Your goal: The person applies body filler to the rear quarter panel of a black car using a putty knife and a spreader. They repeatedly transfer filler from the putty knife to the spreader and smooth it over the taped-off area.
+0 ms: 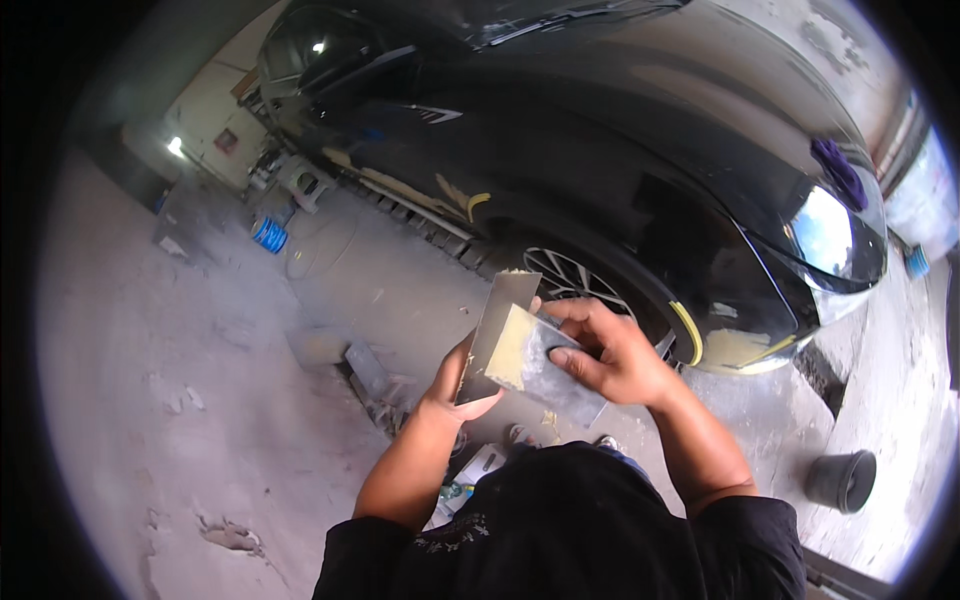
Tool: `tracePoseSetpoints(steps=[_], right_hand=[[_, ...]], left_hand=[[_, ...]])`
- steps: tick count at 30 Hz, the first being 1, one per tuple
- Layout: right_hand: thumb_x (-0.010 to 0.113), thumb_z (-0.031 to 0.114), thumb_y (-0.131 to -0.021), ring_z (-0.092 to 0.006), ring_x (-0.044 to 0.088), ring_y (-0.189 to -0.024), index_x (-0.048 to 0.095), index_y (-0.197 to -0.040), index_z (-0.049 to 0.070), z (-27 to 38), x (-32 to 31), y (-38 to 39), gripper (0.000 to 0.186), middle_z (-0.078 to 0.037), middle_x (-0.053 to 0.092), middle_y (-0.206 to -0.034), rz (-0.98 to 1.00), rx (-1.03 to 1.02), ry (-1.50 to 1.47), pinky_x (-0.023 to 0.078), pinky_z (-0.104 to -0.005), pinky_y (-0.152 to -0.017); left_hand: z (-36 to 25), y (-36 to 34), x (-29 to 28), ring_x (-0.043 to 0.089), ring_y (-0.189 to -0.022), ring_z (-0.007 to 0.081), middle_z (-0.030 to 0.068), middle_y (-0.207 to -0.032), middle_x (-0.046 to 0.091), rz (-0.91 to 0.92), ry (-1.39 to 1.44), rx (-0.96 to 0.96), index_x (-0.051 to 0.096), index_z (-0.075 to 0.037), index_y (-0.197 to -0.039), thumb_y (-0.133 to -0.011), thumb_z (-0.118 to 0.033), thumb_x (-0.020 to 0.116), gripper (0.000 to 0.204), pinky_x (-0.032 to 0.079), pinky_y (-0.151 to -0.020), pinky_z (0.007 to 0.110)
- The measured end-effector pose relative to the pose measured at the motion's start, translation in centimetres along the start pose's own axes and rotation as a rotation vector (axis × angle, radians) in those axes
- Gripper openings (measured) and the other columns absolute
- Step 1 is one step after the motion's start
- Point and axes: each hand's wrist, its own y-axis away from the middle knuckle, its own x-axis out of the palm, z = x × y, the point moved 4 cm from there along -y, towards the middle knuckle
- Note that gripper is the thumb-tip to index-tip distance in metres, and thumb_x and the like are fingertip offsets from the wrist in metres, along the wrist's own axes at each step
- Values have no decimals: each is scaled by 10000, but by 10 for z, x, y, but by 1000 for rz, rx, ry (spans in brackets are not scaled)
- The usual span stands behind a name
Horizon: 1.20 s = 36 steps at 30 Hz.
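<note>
My left hand (452,385) is closed round a flat grey metal plate (513,288) held upright in front of me. In my right hand (625,362) a grey putty spreader (578,388) is pinched between thumb and fingers. Pale yellow putty (511,345) coats the spreader's left end, which overlaps the plate; whether the two touch I cannot tell. Crumbs of putty stick to the plate's edges. Beyond my hands stands a black car (620,190), with dried yellow putty (686,335) along its front wheel arch and more on its lower side.
The car's front wheel (575,278) is just behind my hands. A blue can (269,235) stands on the dusty floor (220,400) at left. A dark bucket (842,481) is at right. A purple cloth (838,172) lies on the car's front. A grey box (368,370) sits left of my left forearm.
</note>
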Motion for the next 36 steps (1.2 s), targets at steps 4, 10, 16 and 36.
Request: tracePoseSetpoints(steps=[4,10,16,36], right_hand=[[652,36,-927,-107,591,-988,527,-1351,53,-12,55,-20,442,-62,586,-1097,-36,139,-294,508,-262,-805],[649,47,-954,-77,537,-941,525,-1335,34,-11,114,-32,401,-13,552,-1072,44,231,-428,469,-225,-828],[598,41,-983,-94,571,-904,536,-1327,62,-25,137,-116,350,-25,589,-1007,-7,288,-528,497,-243,-793],[608,105,-989,-45,579,-926,584,-1277,56,-100,170,-250,293,20,644,-1009,28,380,-870,469,-214,-848]], left_hand=[[-9,7,-19,498,-1313,271,142,-1448,485,4,78,47,369,-17,-1496,-971,-423,536,685,408,-1088,425],[-61,5,-44,624,-961,189,93,-1113,621,124,283,100,389,-59,-1485,-985,-421,537,636,542,-811,316],[-99,19,-87,609,-1105,219,88,-1271,592,39,52,287,321,-34,-1520,-986,-361,563,671,515,-927,358],[-199,8,-185,572,-1134,251,192,-1226,572,-911,-1125,589,328,36,-1506,-1011,-296,574,644,440,-991,363]])
